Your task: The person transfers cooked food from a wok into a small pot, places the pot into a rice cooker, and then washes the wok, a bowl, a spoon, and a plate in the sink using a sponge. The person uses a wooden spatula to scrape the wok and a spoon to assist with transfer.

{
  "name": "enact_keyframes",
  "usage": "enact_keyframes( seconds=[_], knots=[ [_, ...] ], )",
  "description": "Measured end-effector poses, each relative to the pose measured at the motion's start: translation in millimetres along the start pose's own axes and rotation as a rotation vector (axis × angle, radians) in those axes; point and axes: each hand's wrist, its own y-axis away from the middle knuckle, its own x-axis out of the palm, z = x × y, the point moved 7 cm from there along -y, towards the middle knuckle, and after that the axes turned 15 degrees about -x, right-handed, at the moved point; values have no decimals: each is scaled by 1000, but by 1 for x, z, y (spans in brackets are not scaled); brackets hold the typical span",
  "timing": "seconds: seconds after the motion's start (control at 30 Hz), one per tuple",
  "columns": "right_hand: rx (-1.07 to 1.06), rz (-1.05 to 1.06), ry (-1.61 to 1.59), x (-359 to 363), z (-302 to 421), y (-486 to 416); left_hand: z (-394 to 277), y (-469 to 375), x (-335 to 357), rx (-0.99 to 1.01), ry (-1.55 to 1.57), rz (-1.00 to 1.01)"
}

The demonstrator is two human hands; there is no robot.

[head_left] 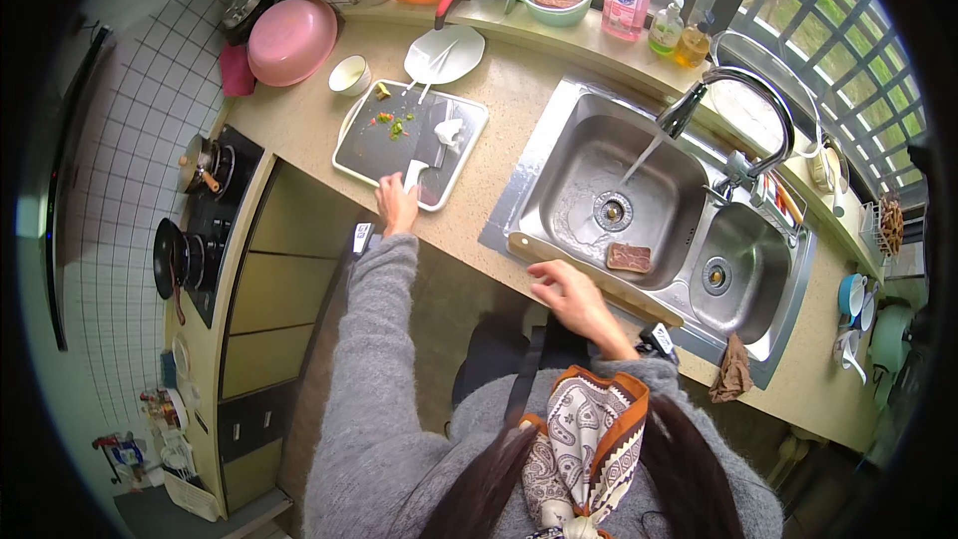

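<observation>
My left hand (397, 202) is at the near edge of a cutting board (370, 150), beside the white handle (414, 175) of a kitchen knife. Whether its fingers grip the handle cannot be made out. The blade (440, 116) lies flat on the board, with a crumpled white piece (450, 132) on it. Chopped green and red bits (395, 123) lie left of the blade. Holding nothing, my right hand (576, 299) hovers by the front rim of the steel sink (569, 165), fingers apart. A reddish-brown block (629, 257) rests in the large basin.
Water runs from the faucet (679, 114). Behind the board are a white dish (456, 60) with chopsticks (441, 64) and a small bowl (349, 75). A pink basin (292, 41) leans on the wall. Pans (171, 258) stand on the stove at left. A brown cloth (730, 370) hangs over the counter edge.
</observation>
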Motion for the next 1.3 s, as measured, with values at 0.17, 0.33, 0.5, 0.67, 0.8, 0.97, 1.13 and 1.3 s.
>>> enact_keyframes(
  seconds=[0.17, 0.33, 0.5, 0.67, 0.8, 0.97, 1.13, 1.3],
  knots=[
    [-47, 38, -102, 51, 11, -55, -88, -37, 10, 501, 195, -64],
    [178, -192, -266, 67, -11, -82, -131, -66, 42, 696, 74, 315],
    [129, -896, -571, 70, -17, -105, -142, 4, -7, 770, 686, 704],
    [54, -918, -540, 77, 5, -125, -108, 57, -53, 397, 871, 999],
    [81, -754, -357, 93, 18, -145, -67, 46, -59, 197, 923, 951],
    [110, -588, -485, 147, 14, -192, -1, -1, -48, 55, 954, 1058],
    [321, -294, -455, 188, -14, -225, 96, -191, -58, 66, 627, 386],
    [491, -397, -514, 182, -33, -246, 154, -313, -16, 129, 38, 282]
  ],
)
